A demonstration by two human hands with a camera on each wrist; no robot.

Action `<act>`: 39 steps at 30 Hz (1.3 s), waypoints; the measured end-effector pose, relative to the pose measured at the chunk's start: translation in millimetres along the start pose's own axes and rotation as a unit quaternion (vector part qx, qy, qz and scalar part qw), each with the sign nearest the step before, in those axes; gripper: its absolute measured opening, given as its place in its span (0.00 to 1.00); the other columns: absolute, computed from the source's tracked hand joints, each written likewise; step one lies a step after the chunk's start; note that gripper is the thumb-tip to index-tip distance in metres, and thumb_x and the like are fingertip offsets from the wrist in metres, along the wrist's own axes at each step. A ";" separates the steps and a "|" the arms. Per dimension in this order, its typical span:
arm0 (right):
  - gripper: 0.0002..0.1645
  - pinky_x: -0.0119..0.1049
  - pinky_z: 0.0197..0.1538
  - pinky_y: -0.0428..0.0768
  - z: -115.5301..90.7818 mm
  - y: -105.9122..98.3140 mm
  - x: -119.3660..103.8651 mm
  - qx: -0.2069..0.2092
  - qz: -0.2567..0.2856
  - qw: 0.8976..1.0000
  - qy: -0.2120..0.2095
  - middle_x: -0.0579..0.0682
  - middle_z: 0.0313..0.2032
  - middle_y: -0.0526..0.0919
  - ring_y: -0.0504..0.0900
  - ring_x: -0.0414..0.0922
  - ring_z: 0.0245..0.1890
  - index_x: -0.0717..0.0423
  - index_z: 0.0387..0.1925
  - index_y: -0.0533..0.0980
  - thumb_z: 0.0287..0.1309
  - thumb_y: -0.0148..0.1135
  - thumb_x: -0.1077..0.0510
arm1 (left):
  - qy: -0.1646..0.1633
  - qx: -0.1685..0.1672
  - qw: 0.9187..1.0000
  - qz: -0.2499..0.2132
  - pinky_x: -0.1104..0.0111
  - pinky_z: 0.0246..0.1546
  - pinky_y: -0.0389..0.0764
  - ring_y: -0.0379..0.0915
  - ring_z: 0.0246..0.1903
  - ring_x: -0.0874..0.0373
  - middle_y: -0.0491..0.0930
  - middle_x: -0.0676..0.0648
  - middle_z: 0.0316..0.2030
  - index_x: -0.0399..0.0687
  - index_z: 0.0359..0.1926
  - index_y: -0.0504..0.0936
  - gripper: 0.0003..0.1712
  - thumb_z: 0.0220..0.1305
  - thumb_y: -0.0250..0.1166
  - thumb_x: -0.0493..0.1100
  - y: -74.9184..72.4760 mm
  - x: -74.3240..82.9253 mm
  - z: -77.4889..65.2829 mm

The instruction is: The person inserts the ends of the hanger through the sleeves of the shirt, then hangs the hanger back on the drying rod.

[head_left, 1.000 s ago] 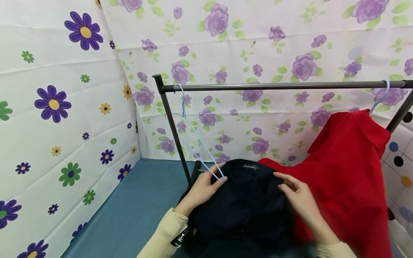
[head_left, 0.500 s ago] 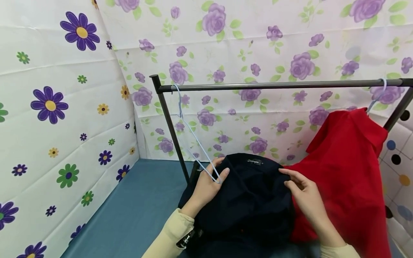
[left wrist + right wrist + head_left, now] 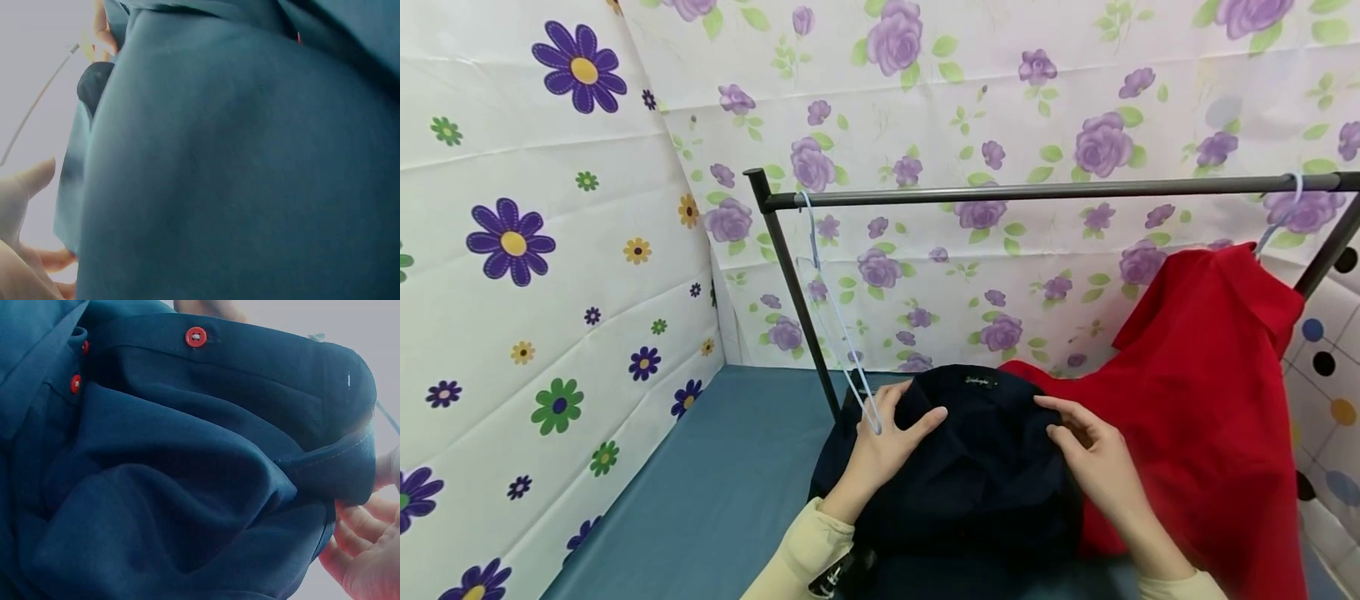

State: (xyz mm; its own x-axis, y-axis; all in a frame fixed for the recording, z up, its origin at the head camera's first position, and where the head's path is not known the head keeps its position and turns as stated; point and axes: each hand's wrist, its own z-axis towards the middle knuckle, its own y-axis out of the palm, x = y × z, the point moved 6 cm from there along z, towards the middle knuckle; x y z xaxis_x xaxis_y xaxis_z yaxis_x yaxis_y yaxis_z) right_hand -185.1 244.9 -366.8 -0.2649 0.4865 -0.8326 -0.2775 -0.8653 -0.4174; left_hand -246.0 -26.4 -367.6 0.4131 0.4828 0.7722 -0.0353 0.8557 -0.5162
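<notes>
A navy shirt (image 3: 970, 483) with a label inside its collar is bunched below the rail; red buttons (image 3: 195, 336) show in the right wrist view. My left hand (image 3: 880, 437) is at the left side of its collar, thumb spread away from the fingers, which are partly hidden behind the cloth. A light-blue wire hanger (image 3: 812, 242) hangs by its hook at the rail's left end, its lower corner overlapping the left hand in the head view. My right hand (image 3: 1097, 458) pinches the collar's right side between thumb and fingers.
A dark metal clothes rack (image 3: 1000, 195) spans the back. At its right end a red shirt (image 3: 1217, 400) hangs on another hanger, draping behind my right hand. Blue cloth (image 3: 700, 467) covers the surface below, and flowered sheets (image 3: 580, 333) line the walls.
The hanger's lower corner has slipped left, off my left thumb and towards the back of the hand. The left thumb has spread out. My right hand keeps hold of the collar.
</notes>
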 end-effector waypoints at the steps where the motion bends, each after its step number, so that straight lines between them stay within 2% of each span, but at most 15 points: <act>1: 0.20 0.35 0.29 0.70 -0.5 1.3 0.0 -0.002 -0.003 1.000 -0.001 0.55 0.53 0.82 0.71 0.45 0.33 0.46 0.62 0.79 0.73 0.57 0.58 | -0.003 -0.002 1.000 0.004 0.39 0.63 0.63 0.65 0.65 0.41 0.71 0.40 0.63 0.43 0.69 0.72 0.43 0.63 0.67 0.65 0.4 -0.3 -0.7; 5: 0.19 0.25 0.40 0.74 -2.7 6.7 -0.8 -0.015 -0.006 1.000 -0.010 0.54 0.56 0.82 0.78 0.49 0.52 0.44 0.62 0.79 0.73 0.58 0.57 | -0.007 -0.002 1.000 0.019 0.44 0.63 0.67 0.64 0.64 0.40 0.73 0.40 0.62 0.42 0.69 0.72 0.44 0.62 0.68 0.65 1.9 -0.4 -1.9; 8: 0.19 0.18 0.50 0.72 -4.1 11.2 -2.7 -0.029 0.008 0.999 -0.026 0.52 0.63 0.77 0.73 0.51 0.65 0.45 0.62 0.78 0.73 0.58 0.57 | -0.011 0.004 1.000 0.025 0.44 0.63 0.67 0.64 0.63 0.39 0.73 0.39 0.62 0.41 0.69 0.73 0.45 0.60 0.69 0.65 2.6 -1.8 -1.8; 10: 0.19 0.17 0.52 0.71 -5.2 14.0 -3.8 -0.037 0.019 0.999 -0.034 0.51 0.63 0.77 0.73 0.47 0.65 0.45 0.62 0.78 0.73 0.58 0.57 | -0.014 0.005 1.000 0.022 0.45 0.63 0.68 0.65 0.62 0.39 0.74 0.39 0.61 0.40 0.68 0.73 0.45 0.60 0.70 0.65 3.7 -3.5 -1.5; 14: 0.19 0.22 0.51 0.76 -6.9 18.1 -4.9 -0.050 0.035 0.997 -0.042 0.48 0.62 0.79 0.74 0.34 0.61 0.45 0.61 0.79 0.73 0.59 0.58 | -0.022 -0.001 1.000 0.001 0.45 0.62 0.69 0.67 0.62 0.41 0.73 0.39 0.62 0.39 0.69 0.71 0.46 0.61 0.69 0.65 7.1 -9.5 -2.9; 16: 0.18 0.24 0.50 0.77 -7.5 19.1 -4.4 -0.054 0.039 0.997 -0.038 0.48 0.62 0.79 0.74 0.31 0.60 0.45 0.61 0.79 0.73 0.59 0.57 | -0.023 -0.008 1.000 -0.009 0.45 0.61 0.70 0.68 0.62 0.42 0.72 0.40 0.62 0.40 0.71 0.70 0.46 0.63 0.68 0.64 8.6 -12.1 -4.7; 21: 0.19 0.23 0.51 0.76 -8.5 17.9 -0.4 -0.053 0.032 0.998 -0.030 0.47 0.62 0.79 0.74 0.39 0.61 0.44 0.61 0.79 0.72 0.59 0.57 | -0.015 -0.032 0.999 -0.021 0.47 0.57 0.73 0.71 0.58 0.44 0.71 0.41 0.63 0.43 0.74 0.67 0.42 0.66 0.67 0.58 9.0 -16.4 -8.7; 25: 0.19 0.21 0.50 0.75 -7.5 13.9 3.8 -0.044 0.021 0.998 -0.033 0.48 0.62 0.79 0.74 0.36 0.61 0.43 0.62 0.79 0.72 0.60 0.58 | -0.003 -0.045 0.999 -0.024 0.49 0.54 0.75 0.73 0.55 0.46 0.72 0.42 0.63 0.45 0.74 0.66 0.39 0.66 0.65 0.50 4.2 -18.6 -10.4; 28: 0.19 0.20 0.50 0.74 -6.0 11.6 6.7 -0.042 0.014 0.998 -0.033 0.49 0.62 0.79 0.74 0.41 0.62 0.43 0.62 0.78 0.72 0.60 0.57 | 0.005 -0.050 0.998 -0.021 0.50 0.54 0.77 0.76 0.55 0.47 0.73 0.43 0.63 0.46 0.74 0.66 0.37 0.65 0.63 0.45 -2.1 -19.7 -12.6; 32: 0.20 0.18 0.50 0.73 -4.4 9.9 12.1 -0.046 0.005 0.999 -0.024 0.51 0.63 0.78 0.74 0.52 0.64 0.43 0.63 0.78 0.73 0.58 0.56 | 0.019 -0.047 0.999 -0.013 0.53 0.51 0.78 0.79 0.52 0.50 0.75 0.46 0.62 0.48 0.72 0.70 0.34 0.64 0.61 0.40 -12.8 -20.0 -16.7; 36: 0.20 0.19 0.50 0.73 -3.3 8.5 17.9 -0.049 -0.008 0.999 -0.015 0.51 0.64 0.77 0.76 0.53 0.62 0.42 0.64 0.77 0.74 0.57 0.55 | 0.043 -0.034 0.998 -0.007 0.57 0.47 0.80 0.81 0.49 0.51 0.79 0.47 0.59 0.49 0.68 0.76 0.31 0.62 0.62 0.36 -24.4 -21.5 -20.5; 39: 0.20 0.20 0.49 0.75 -2.8 7.3 21.1 -0.049 -0.016 0.999 -0.014 0.50 0.64 0.76 0.77 0.51 0.59 0.41 0.64 0.77 0.74 0.57 0.55 | 0.058 -0.034 0.998 -0.021 0.56 0.49 0.80 0.81 0.48 0.49 0.81 0.46 0.57 0.47 0.65 0.78 0.29 0.61 0.61 0.33 -32.2 -23.1 -22.8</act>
State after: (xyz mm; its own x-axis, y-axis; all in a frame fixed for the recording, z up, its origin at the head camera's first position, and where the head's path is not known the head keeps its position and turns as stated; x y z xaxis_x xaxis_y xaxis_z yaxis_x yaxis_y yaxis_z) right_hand -190.1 248.5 -388.4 -0.2826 0.5160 -0.8086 -0.1947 -0.8563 -0.4784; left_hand -233.7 -69.4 -377.2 0.5152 0.4193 0.7475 0.0444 0.8579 -0.5119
